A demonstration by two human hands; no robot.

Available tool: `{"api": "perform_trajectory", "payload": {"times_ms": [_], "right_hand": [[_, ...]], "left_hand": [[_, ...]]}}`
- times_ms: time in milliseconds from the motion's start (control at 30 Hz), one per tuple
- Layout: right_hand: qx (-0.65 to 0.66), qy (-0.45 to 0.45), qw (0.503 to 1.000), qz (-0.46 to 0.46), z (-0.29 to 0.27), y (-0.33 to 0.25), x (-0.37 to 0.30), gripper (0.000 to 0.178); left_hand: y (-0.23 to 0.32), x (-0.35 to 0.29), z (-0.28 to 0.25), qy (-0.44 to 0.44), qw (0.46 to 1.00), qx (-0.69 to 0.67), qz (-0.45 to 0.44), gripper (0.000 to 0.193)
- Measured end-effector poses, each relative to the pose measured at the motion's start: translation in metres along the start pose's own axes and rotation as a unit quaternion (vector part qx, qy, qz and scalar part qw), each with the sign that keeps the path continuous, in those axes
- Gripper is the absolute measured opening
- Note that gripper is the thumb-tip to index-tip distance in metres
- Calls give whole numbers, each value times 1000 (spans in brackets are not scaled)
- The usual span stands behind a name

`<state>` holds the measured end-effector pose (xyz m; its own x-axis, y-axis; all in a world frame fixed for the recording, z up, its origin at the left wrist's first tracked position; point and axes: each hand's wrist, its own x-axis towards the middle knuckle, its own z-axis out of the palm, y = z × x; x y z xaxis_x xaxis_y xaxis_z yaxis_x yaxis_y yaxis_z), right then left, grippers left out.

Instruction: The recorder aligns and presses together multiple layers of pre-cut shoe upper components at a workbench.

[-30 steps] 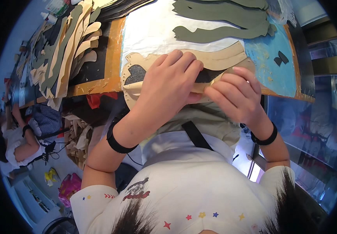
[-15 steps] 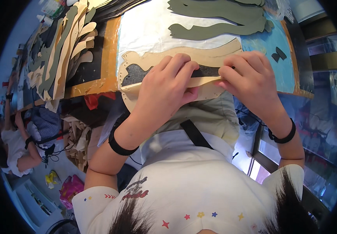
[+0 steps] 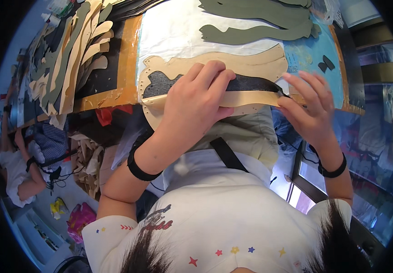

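A long curved tan cardboard template (image 3: 251, 66) lies at the near edge of the worktable, with a cut-out window showing a black textured piece (image 3: 160, 84) under it. My left hand (image 3: 196, 102) lies flat on the template's middle, fingers spread over the black piece and pressing down. My right hand (image 3: 307, 107) is at the template's right end, fingertips pinching the tip of the black piece (image 3: 273, 86) where it meets the tan edge. Both wrists wear black bands.
Olive-green cut shapes (image 3: 260, 32) lie on white paper (image 3: 173, 32) farther back. A stack of tan and green cut pieces (image 3: 64, 59) covers the left of the table. A blue sheet (image 3: 310, 54) is at right. Another person (image 3: 19, 168) sits low at left.
My right hand has slid to the right along the template, from its middle to its right end. My left hand has stayed pressed on the middle.
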<state>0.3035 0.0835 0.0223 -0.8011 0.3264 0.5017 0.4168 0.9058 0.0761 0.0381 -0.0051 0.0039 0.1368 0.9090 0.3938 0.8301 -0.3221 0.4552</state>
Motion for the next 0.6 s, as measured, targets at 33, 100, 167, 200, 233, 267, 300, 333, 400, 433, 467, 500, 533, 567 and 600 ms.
{"api": "perform_trajectory", "payload": {"times_ms": [33,100,167,200,233,267,300,333,400,433,467,500,533,567,600], "right_hand": [[-1,-1,1000,1,-1,3,-4,10],[-47,16,997,-55,0,7,-14,7],[-85,12,996,-29,1,-3,-19,10],[-117,8,993,-3,-1,-8,-22,13],[-119,6,993,-3,-5,-12,-25,13],[-137,-12,989,56,-10,-16,-28,16],[-155,-30,981,112,-14,-20,-30,19],[-156,-30,981,110,-16,-24,-35,19],[-120,12,977,176,-16,-33,-50,18],[-114,25,978,175,-18,-39,-54,24],[-111,26,979,171,-16,-42,-53,24],[-77,68,982,159,-12,-49,-48,30],[-43,107,982,148,-8,-57,-41,36],[-29,109,984,140,-2,-66,-25,53],[-22,109,984,139,8,-73,-8,53]], "left_hand": [[1,0,0,-3,1000,11,1,62],[3,0,-2,-4,1000,20,5,62],[6,-2,-5,-10,997,79,8,63],[7,-2,-5,-10,997,77,9,63],[7,-3,-4,-6,996,90,15,61],[7,-4,-4,-2,994,103,21,59],[6,-7,-3,0,994,103,21,59],[5,-11,-1,19,994,105,30,57],[4,-19,2,40,993,109,36,56],[5,-22,2,50,991,116,42,56],[5,-25,3,59,990,123,47,55],[3,-29,5,61,989,121,54,63],[3,-30,7,59,989,122,54,63],[4,-30,9,78,989,115,55,66],[3,-33,11,96,988,110,53,70]]}}
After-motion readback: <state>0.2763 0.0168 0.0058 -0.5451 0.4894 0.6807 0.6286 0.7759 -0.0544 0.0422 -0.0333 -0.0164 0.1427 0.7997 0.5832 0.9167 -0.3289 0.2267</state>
